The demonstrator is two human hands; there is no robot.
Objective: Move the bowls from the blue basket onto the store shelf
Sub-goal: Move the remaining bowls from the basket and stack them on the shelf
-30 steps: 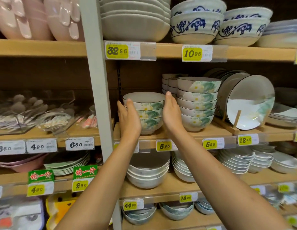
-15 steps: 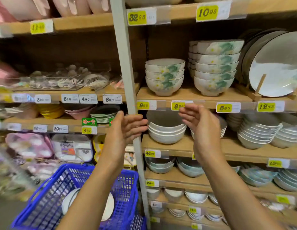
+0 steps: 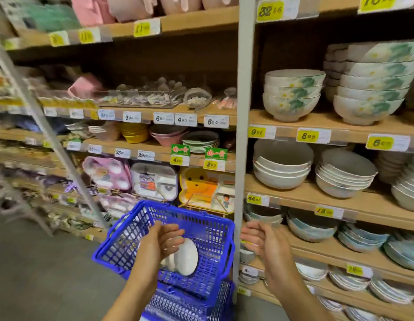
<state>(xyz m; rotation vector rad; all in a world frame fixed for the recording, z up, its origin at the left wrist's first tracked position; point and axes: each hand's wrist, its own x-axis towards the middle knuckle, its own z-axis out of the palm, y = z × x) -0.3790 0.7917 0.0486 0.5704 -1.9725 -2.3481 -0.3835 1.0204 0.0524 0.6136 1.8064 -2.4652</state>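
Observation:
A blue plastic basket (image 3: 208, 228) stands on the floor in front of the shelving. Pale bowls (image 3: 186, 257) lie on their sides inside it. My left hand (image 3: 159, 239) hovers over the basket above those bowls, fingers relaxed and empty. My right hand (image 3: 264, 239) is held to the right of the basket, beside the grey upright, also empty with loosely spread fingers. On the wooden shelf (image 3: 317, 120) up at the right sits a stack of three flowered bowls (image 3: 293, 95).
A taller stack of flowered bowls (image 3: 372, 89) stands right of the three. A grey shelf upright (image 3: 244, 112) runs down the middle. Lower shelves hold white bowls (image 3: 282, 165) and bluish dishes (image 3: 312, 228). Grey floor (image 3: 39, 274) lies to the left.
Both hands let go of the stack of flowered bowls on the shelf and dropped down to the basket. The view swung down and left, bringing the basket into sight.

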